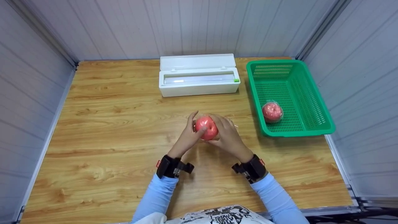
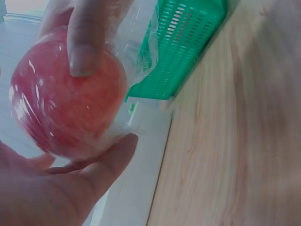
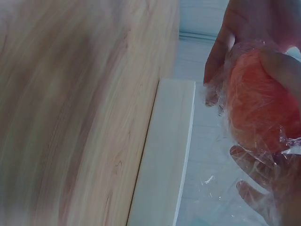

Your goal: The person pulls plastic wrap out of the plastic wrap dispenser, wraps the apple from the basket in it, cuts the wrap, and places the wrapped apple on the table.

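Note:
Both hands hold a red apple (image 1: 206, 127) wrapped in clear film above the middle of the wooden table (image 1: 108, 130). My left hand (image 1: 188, 137) grips it from the left, thumb pressed on its front. My right hand (image 1: 228, 134) cups it from the right and behind. In the left wrist view the apple (image 2: 66, 103) shines under the film, with a thumb (image 2: 87, 37) on top. The right wrist view has the apple (image 3: 261, 103) with loose film around my fingers (image 3: 263, 186).
A white cling-film dispenser box (image 1: 198, 75) with its lid up stands at the back centre. A green plastic basket (image 1: 307, 93) at the right holds another film-wrapped apple (image 1: 272, 112). Grey panel walls enclose the table on three sides.

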A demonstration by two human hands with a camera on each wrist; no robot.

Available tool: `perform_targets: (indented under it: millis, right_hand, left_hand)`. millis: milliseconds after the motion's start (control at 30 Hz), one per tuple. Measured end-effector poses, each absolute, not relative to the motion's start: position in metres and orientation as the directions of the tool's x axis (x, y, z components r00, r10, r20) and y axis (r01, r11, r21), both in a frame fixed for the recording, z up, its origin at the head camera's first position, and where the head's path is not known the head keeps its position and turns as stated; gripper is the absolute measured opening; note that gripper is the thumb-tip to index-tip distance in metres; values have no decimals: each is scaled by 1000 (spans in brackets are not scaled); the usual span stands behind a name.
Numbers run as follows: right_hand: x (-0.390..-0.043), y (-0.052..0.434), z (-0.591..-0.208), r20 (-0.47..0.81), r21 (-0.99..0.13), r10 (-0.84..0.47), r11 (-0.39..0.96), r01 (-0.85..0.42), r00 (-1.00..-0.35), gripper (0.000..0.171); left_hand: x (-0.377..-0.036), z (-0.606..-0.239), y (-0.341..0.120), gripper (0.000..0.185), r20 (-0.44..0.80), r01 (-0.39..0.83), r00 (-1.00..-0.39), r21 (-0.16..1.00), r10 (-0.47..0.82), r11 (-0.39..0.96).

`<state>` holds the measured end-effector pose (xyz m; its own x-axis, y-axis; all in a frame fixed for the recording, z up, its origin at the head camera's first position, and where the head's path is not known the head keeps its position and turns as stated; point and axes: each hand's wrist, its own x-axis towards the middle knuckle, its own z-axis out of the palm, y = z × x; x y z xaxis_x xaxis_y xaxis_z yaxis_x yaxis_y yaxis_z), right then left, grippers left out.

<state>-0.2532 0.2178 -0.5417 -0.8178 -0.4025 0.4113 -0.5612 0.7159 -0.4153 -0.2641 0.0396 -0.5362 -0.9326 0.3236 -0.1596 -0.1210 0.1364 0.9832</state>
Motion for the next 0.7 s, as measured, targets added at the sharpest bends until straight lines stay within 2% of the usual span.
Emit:
perform_targets:
  millis: [167, 333, 367, 467, 567, 700]
  right_hand:
    - [-254, 216, -544, 434, -319, -441, 740, -592, -786, 91]
    - [-251, 223, -532, 359, -342, -453, 750, -567, -816, 97]
    - [-250, 227, -528, 357, -382, -426, 745, -547, -831, 96]
    - [-247, 239, -518, 385, -544, -275, 703, -457, -881, 79]
    - [-245, 252, -512, 406, -728, -78, 574, -374, -911, 59]
    - [-244, 262, -515, 373, -828, 65, 474, -300, -926, 41]
  left_hand:
    - [-266, -541, 43, 92, -192, -160, -934, 979, 301, 126]
    - [-265, -546, 42, 87, -217, -209, -943, 976, 254, 57]
    - [-265, -547, 41, 85, -228, -224, -944, 973, 238, 45]
    - [-264, -547, 39, 81, -248, -249, -950, 968, 191, 19]
    - [-264, -546, 37, 78, -251, -252, -955, 968, 156, 11]
    - [-263, -544, 35, 80, -244, -248, -956, 969, 160, -2]
